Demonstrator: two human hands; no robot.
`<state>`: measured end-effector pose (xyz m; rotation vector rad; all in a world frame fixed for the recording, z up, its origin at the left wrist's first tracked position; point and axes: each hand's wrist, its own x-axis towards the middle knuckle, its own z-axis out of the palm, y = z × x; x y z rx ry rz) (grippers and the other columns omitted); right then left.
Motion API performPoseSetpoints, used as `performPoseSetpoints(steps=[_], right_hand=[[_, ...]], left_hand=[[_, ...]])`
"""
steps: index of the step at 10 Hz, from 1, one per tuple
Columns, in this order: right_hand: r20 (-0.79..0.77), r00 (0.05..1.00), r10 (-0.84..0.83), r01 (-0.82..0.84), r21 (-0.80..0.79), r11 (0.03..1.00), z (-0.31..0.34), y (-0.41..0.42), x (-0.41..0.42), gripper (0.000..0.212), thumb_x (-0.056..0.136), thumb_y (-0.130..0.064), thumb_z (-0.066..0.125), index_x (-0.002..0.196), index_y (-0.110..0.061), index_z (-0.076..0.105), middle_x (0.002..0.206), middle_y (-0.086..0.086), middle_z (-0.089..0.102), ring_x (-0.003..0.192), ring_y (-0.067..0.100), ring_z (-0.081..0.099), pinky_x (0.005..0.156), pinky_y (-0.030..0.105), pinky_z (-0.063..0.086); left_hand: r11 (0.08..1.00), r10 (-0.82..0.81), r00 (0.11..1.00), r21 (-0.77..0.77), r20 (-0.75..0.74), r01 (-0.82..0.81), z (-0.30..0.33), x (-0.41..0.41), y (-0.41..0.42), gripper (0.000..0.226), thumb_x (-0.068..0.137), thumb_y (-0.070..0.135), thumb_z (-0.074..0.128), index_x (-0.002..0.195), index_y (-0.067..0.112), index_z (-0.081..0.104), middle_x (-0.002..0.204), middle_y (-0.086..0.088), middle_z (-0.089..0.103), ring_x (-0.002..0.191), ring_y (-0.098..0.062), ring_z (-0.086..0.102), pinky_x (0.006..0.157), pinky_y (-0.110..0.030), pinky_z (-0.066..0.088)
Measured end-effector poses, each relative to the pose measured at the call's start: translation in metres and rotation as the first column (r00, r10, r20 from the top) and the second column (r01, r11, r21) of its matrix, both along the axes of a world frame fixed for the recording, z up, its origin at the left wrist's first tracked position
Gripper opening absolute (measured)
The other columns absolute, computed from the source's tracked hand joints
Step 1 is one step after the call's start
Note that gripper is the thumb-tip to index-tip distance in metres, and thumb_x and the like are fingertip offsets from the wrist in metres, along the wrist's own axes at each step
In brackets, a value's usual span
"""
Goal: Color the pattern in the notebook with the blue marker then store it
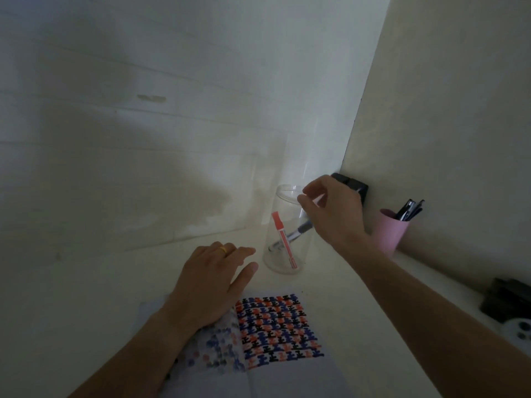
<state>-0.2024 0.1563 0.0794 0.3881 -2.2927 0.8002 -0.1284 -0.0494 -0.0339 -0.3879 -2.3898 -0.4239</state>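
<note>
The open notebook lies on the white desk in front of me, its right page filled with a blue, red and black pattern. My left hand, wearing a gold ring, rests flat on the left page with its fingers spread. Behind the notebook stands a clear plastic jar. A red marker leans inside it, and a dark-capped blue marker slants across behind the red one. My right hand hovers over the jar's right rim with its fingers loosely apart, and it holds nothing.
A pink cup of dark pens stands right of the jar by the side wall. A black object sits in the corner behind my right hand. Another black item and a white round thing lie at the far right.
</note>
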Motion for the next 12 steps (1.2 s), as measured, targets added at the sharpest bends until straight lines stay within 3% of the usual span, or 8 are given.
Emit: performPoseSetpoints(steps=[1,3,4,6,11,12], right_hand=[[0.016,0.999,0.049,-0.049,0.037,0.998,-0.038,0.016,0.037,0.010,0.088,-0.031,0.070,0.096,-0.024,0.068,0.087,-0.012,0.068,0.078,0.004,0.062,0.073,0.025,0.053],[0.308,0.948,-0.083,0.013,0.222,0.975,-0.112,0.058,0.058,0.022,0.091,-0.048,0.059,0.103,-0.030,0.065,0.107,-0.006,0.065,0.099,0.013,0.059,0.086,0.032,0.049],[0.356,0.929,-0.102,0.016,0.235,0.972,-0.131,0.069,0.064,0.025,0.094,-0.048,0.052,0.108,-0.031,0.064,0.112,-0.007,0.059,0.107,0.014,0.054,0.088,0.029,0.042],[0.318,0.944,-0.091,-0.006,0.292,0.956,-0.147,0.076,0.064,0.022,0.091,-0.047,0.055,0.105,-0.032,0.062,0.116,-0.007,0.056,0.110,0.014,0.049,0.090,0.031,0.043],[0.387,0.914,-0.120,0.015,0.262,0.965,-0.137,0.073,0.066,0.027,0.092,-0.048,0.054,0.110,-0.030,0.063,0.123,-0.003,0.058,0.114,0.017,0.049,0.093,0.033,0.043],[0.413,0.910,-0.029,0.000,0.071,0.997,-0.121,0.068,0.066,0.031,0.095,-0.046,0.055,0.118,-0.029,0.065,0.126,-0.003,0.062,0.114,0.014,0.055,0.092,0.030,0.043]], left_hand=[[1.000,-0.019,1.000,-0.017,0.022,0.019,-0.002,0.002,0.002,0.042,0.097,0.052,0.041,0.124,0.029,0.064,0.097,0.010,0.072,0.090,-0.011,0.065,0.083,-0.033,0.050],[0.997,-0.034,0.989,-0.067,0.147,0.044,-0.002,0.003,0.009,0.040,0.094,0.057,0.041,0.119,0.034,0.063,0.106,0.010,0.068,0.100,-0.013,0.062,0.085,-0.036,0.051],[0.996,-0.035,0.979,-0.078,0.199,0.051,-0.004,0.003,0.009,0.036,0.093,0.057,0.043,0.115,0.037,0.062,0.109,0.012,0.066,0.102,-0.011,0.059,0.085,-0.034,0.053],[0.985,-0.069,0.942,-0.125,0.329,0.115,-0.011,-0.004,0.009,0.028,0.095,0.049,0.052,0.108,0.032,0.070,0.104,0.005,0.063,0.090,-0.010,0.057,0.081,-0.034,0.053],[0.984,-0.086,0.934,-0.119,0.347,0.135,-0.006,-0.004,0.009,0.028,0.094,0.048,0.054,0.107,0.031,0.073,0.102,0.007,0.064,0.087,-0.007,0.059,0.080,-0.027,0.050],[0.985,-0.090,0.935,-0.105,0.344,0.134,-0.006,-0.004,0.009,0.027,0.095,0.047,0.054,0.107,0.033,0.072,0.102,0.008,0.063,0.087,-0.007,0.059,0.078,-0.025,0.047]])
